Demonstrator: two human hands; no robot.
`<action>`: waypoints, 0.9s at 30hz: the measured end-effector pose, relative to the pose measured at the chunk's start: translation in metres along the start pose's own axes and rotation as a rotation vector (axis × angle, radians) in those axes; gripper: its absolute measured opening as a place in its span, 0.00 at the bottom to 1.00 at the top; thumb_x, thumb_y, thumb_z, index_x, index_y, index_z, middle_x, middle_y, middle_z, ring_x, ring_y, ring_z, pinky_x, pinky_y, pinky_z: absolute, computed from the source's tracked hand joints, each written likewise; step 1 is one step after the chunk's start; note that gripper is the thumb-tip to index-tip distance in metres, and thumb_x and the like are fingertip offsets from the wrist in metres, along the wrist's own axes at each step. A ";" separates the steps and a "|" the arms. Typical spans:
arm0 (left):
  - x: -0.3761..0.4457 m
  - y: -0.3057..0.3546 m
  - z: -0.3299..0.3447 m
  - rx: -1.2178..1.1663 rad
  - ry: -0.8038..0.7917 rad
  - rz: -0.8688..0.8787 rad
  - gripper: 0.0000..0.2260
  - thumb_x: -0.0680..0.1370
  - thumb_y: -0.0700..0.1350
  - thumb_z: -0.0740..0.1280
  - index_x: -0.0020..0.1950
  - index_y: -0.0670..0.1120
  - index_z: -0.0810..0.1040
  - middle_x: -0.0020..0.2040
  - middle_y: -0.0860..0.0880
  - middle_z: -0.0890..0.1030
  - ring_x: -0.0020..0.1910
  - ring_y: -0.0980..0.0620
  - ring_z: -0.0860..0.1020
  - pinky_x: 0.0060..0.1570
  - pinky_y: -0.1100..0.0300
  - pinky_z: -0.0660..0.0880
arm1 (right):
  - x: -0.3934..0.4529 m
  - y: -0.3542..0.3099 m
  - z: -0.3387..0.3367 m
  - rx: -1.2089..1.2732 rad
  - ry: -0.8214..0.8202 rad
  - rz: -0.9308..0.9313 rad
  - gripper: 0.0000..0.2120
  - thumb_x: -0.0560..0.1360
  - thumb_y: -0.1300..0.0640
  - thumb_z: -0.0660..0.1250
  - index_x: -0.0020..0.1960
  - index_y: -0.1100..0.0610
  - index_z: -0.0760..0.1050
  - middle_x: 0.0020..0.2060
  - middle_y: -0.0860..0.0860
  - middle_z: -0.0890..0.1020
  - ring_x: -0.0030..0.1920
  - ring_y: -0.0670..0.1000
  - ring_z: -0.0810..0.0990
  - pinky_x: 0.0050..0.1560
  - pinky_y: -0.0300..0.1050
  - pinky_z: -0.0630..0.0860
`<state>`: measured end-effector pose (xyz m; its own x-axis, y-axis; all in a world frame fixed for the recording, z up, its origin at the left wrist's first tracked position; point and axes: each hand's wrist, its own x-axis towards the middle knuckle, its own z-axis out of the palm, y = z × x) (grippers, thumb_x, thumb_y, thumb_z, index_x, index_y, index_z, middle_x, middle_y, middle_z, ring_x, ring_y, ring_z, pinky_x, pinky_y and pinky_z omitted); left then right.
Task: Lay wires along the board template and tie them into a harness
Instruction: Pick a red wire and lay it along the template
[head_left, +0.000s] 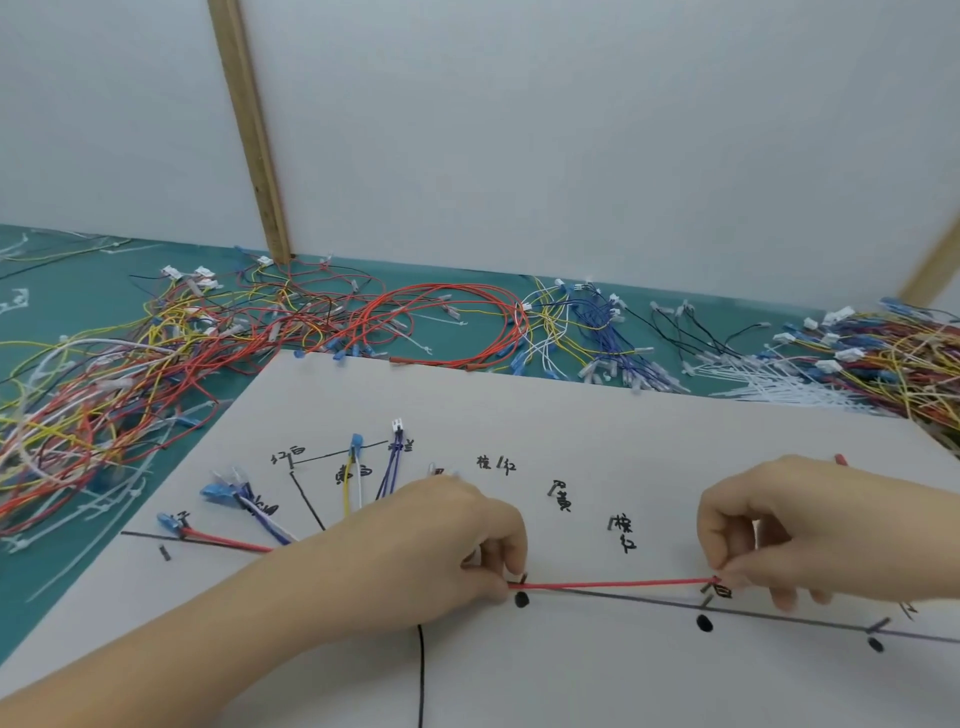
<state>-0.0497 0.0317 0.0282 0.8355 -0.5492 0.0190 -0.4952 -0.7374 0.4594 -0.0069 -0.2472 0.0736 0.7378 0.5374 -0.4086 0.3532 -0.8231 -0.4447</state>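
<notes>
Harness workshop: wire piles (156, 353), template board (571, 426)

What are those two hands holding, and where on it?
A red wire, stretched along the board's drawn line: left hand pinches its middle, right hand farther along.

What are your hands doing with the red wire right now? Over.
Left hand and right hand both pinching red wire. Wire stretched taut along drawn line on board template. Nothing blocking the line. Over.

Bare board (597, 441) lies open beyond the red wire (613, 584); tangled wire piles (156, 364) crowd the mat past the board's far edge.
</notes>
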 end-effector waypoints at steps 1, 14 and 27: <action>0.000 0.000 0.000 -0.004 0.000 -0.006 0.05 0.74 0.50 0.67 0.49 0.55 0.75 0.37 0.61 0.73 0.43 0.70 0.67 0.42 0.76 0.64 | 0.000 0.002 0.000 0.017 -0.011 0.016 0.08 0.71 0.55 0.68 0.40 0.43 0.74 0.36 0.43 0.82 0.32 0.44 0.82 0.29 0.34 0.74; 0.002 0.004 0.005 -0.037 0.021 0.004 0.04 0.75 0.47 0.65 0.49 0.55 0.75 0.34 0.63 0.72 0.38 0.71 0.69 0.41 0.80 0.62 | 0.011 0.005 -0.002 -0.018 -0.124 0.326 0.12 0.69 0.49 0.72 0.33 0.52 0.71 0.25 0.47 0.79 0.23 0.45 0.76 0.26 0.34 0.71; 0.003 0.009 0.008 0.019 0.054 0.060 0.04 0.76 0.46 0.62 0.48 0.53 0.76 0.40 0.58 0.71 0.37 0.64 0.67 0.38 0.71 0.60 | 0.013 0.025 0.002 -0.105 -0.090 0.252 0.16 0.53 0.34 0.72 0.35 0.40 0.76 0.29 0.37 0.81 0.29 0.38 0.77 0.29 0.30 0.70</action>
<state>-0.0537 0.0198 0.0251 0.8153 -0.5714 0.0942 -0.5491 -0.7111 0.4391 0.0107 -0.2607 0.0557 0.7576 0.3238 -0.5667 0.2263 -0.9447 -0.2374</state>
